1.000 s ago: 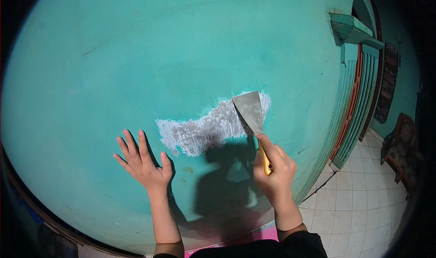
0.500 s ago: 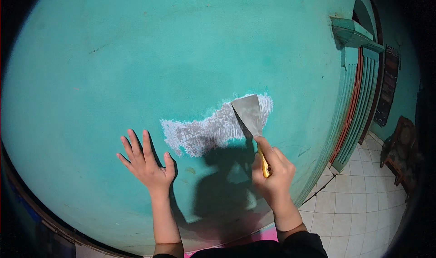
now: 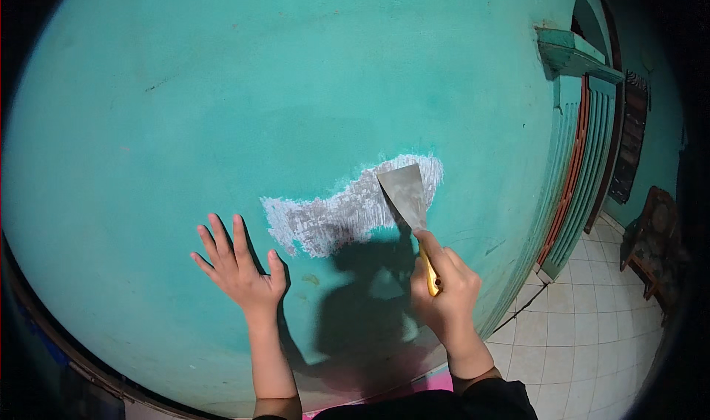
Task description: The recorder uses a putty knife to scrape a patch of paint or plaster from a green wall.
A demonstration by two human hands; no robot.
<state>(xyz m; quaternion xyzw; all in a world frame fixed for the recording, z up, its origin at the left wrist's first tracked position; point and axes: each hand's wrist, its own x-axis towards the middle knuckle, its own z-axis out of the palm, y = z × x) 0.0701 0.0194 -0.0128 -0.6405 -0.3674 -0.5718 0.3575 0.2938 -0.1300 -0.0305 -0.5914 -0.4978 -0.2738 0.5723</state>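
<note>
1. Both your left hand and your right hand are up at the turquoise painted wall.
2. Your left hand grips nothing; it lies spread against the paint, fingers apart, left of and below the rough white-and-grey patch.
3. Your right hand is closed around the yellow handle of a flat, flared metal scraper, with your index finger stretched toward the blade.
4. You have the scraper over the right part of the patch, blade upward, its broad edge just below the patch's ragged upper border; you cannot tell how firmly it presses.
5. Your dark shadow falls on the wall between your forearms, overlapping the patch's lower edge.
6. To your right are a fluted green column, pale square floor tiles and a dark wooden piece of furniture.
</note>
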